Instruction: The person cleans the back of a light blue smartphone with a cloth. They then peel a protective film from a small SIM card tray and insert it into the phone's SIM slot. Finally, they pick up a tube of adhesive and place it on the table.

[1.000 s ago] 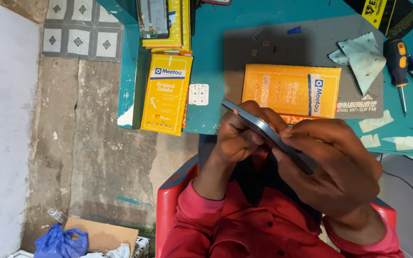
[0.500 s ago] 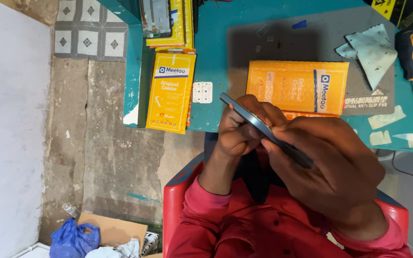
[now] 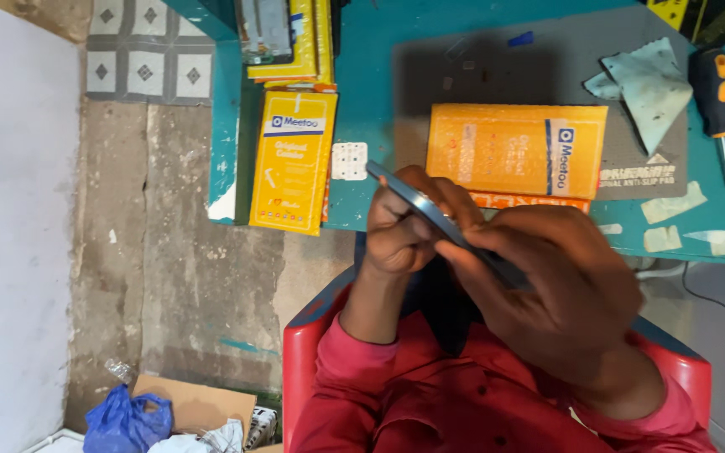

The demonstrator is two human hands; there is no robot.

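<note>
Grey and thin, the flat slab-shaped phone (image 3: 442, 222) sits edge-on between my hands, tilted over my lap just short of the teal table (image 3: 379, 50), so its side faces me. My left hand (image 3: 404, 231) pinches its upper end, fingers curled behind; my right hand (image 3: 560, 289) wraps the lower end, covering most of it. On the grey mat (image 3: 547, 59) lies an orange rectangular box (image 3: 518, 149), a yellow-handled screwdriver (image 3: 715, 92) to the right. Nothing stands between phone and table.
</note>
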